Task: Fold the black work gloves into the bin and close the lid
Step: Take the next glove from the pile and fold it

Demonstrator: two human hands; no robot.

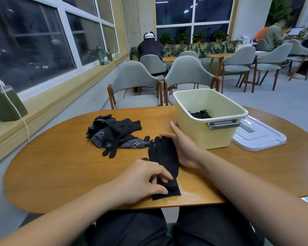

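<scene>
A cream bin (194, 134) is set upright and open on the far right part of the wooden surface (60, 166). A black bundle (201, 114), seemingly folded gloves, is seen at its bottom against the near wall; how many pieces make it up cannot be told. A grey handle (224, 125) is fixed under the rim on the near short side. The white lid (260, 137) is laid flat on the surface just to the right of the bin, its left edge hidden behind the bin's corner.

To the left of the bin, well apart from it, a loose pile (114, 134) of black gloves is heaped on the surface. White dotted palms are shown on some and plain black knit on others, and a few fingers are splayed toward the near edge.

Between pile and bin, nearer the person, a single glove (164, 157) is spread flat, its fingers pointed away and its cuff toward the near edge. The cuff end is pinched by the left hand (142, 180): the fingers are curled down onto the fabric, which is bunched under them, and the thumb is pressed on the cuff's near left corner. The right hand (183, 150) is held open, on its edge along the right side of the glove, with straight fingers laid by the glove's fingertips and the thumb raised toward the bin. Nothing is gripped by it. It lies near the bin's near wall, but contact cannot be made out.
</scene>
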